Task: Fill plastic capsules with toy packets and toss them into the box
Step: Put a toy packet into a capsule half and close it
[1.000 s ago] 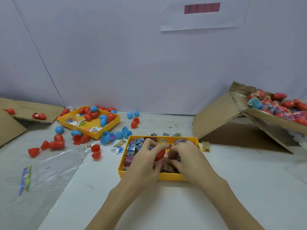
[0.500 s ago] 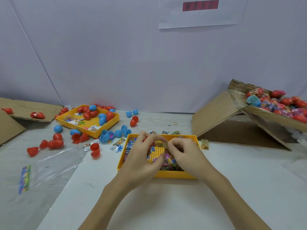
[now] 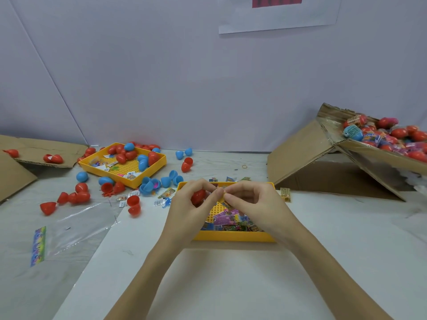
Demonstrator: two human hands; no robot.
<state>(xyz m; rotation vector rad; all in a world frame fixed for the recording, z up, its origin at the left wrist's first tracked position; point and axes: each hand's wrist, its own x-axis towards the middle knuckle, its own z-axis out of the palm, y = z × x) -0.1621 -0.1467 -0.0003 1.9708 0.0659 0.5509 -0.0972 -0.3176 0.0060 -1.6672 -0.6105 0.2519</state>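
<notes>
Here the left hand (image 3: 184,210) is curling round a red capsule (image 3: 198,197), cupping it so its mouth seems to be turning toward the other hand. The right hand (image 3: 256,204) is pinching a small toy packet (image 3: 222,197) between thumb and fingertips, right against the capsule; whether the packet is already entering cannot be told.

Both hands are working directly above the near yellow tray (image 3: 233,237), probably so anything dropped is falling back among the loose packets (image 3: 227,219) just below the grip.

Well to the right of the grip and farther back, the cardboard box (image 3: 360,155) is sitting tilted, its open side facing the person and filled capsules showing inside, likely angled that way for an easy toss.

Off to the left of the grip, a second yellow tray (image 3: 147,174) is holding red and blue capsule halves, with more scattered around it.

Judgement: the stuffing step is under way; closing and tossing are not yet done.
</notes>
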